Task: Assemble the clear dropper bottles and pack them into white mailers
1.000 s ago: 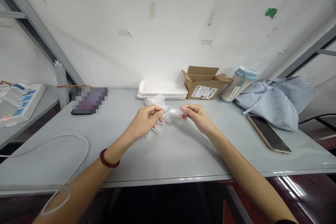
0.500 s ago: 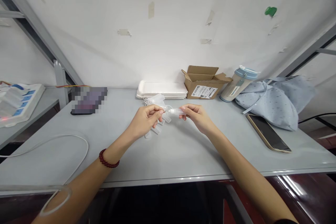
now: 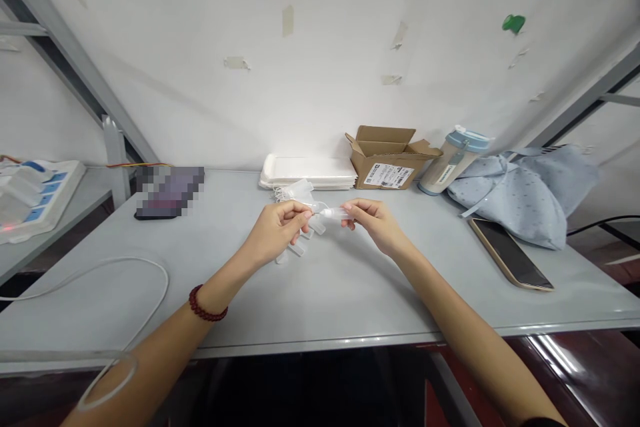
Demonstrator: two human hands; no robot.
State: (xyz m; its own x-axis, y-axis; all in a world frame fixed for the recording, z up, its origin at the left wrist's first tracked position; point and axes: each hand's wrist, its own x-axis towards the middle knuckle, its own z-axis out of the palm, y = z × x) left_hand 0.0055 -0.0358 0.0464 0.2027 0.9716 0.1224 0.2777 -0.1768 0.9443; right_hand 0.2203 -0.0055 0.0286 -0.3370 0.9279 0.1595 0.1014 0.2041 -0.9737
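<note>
My right hand (image 3: 367,217) grips a small translucent plastic bottle (image 3: 336,213) lying level, its white narrow neck pointing left. My left hand (image 3: 285,227) is closed in a pinch on a thin dark pin-like piece (image 3: 316,213) at the bottle's tip. Whether this piece sits inside the tip or only touches it, I cannot tell. A fine white loop arches above the neck. Behind and under my left hand lies a loose pile of similar translucent plastic pieces (image 3: 297,249), partly hidden by the fingers.
A stack of white trays (image 3: 310,170) stands at the wall, beside an open cardboard box (image 3: 383,167). To the right are a tumbler (image 3: 453,160), a light-blue cloth bag (image 3: 520,193) and a phone (image 3: 513,253). A white cable (image 3: 163,273) curls at left, near a blurred-out item (image 3: 170,192).
Almost nothing differs. Both hands keep their hold and place, and the view has shifted very slightly.
</note>
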